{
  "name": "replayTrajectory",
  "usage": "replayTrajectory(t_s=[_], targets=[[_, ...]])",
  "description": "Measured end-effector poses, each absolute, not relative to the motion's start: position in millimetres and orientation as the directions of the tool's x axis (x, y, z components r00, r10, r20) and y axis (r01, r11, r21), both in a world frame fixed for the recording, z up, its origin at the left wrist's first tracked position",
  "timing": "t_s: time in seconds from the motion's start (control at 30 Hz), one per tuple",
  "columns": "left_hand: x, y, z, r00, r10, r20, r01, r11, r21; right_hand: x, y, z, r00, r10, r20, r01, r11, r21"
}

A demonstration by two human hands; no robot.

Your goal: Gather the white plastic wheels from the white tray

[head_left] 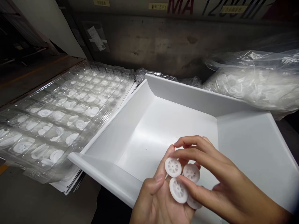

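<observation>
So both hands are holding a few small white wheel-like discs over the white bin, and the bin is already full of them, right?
Not quite. The head view shows both the left hand and right hand holding the white discs over the white bin, but the bin holds no discs: its floor is bare.

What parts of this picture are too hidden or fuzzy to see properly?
- Head view: how many white wheels the left hand holds; the right hand and the wheels themselves cover some.
- Head view: what lies in the plastic bag; the film blurs it to white shapes.
- Head view: the machine lettering, cut off by the top edge.
- Head view: the near corner of the white tray, hidden behind the hands.
</observation>
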State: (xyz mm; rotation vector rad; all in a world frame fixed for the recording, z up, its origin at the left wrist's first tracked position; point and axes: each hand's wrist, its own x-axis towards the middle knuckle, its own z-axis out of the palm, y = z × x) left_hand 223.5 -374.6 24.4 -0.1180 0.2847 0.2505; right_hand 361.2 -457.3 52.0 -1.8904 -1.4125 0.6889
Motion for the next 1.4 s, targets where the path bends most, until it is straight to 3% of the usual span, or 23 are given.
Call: replayTrajectory(t_s=[0.23, 0.5, 1.2, 1.4], targets=[[225.2, -370.3, 27.8, 0.935, 0.165, -0.315, -0.161, 0.986, 0.041, 359.0, -454.3, 49.4, 0.279, 0.958, 0.069, 0.669, -0.143, -0.729], [227.6, -367.7, 25.6, 0.934, 0.124, -0.335, -0.118, 0.992, 0.039, 355.0, -457.9, 45.9, 0.282, 0.939, 0.196, 0.765, -0.096, -0.637], [223.4, -368.7, 26.0, 0.927, 0.131, -0.352, -0.154, 0.987, -0.038, 344.8, -461.7, 49.5, 0.460, 0.882, 0.107, 0.609, -0.225, -0.761], [220.0, -369.2, 19.3, 0.955, 0.167, -0.244, -0.190, 0.979, -0.070, 351.5, -461.3, 45.3, 0.317, 0.940, 0.128, 0.696, -0.139, -0.705]])
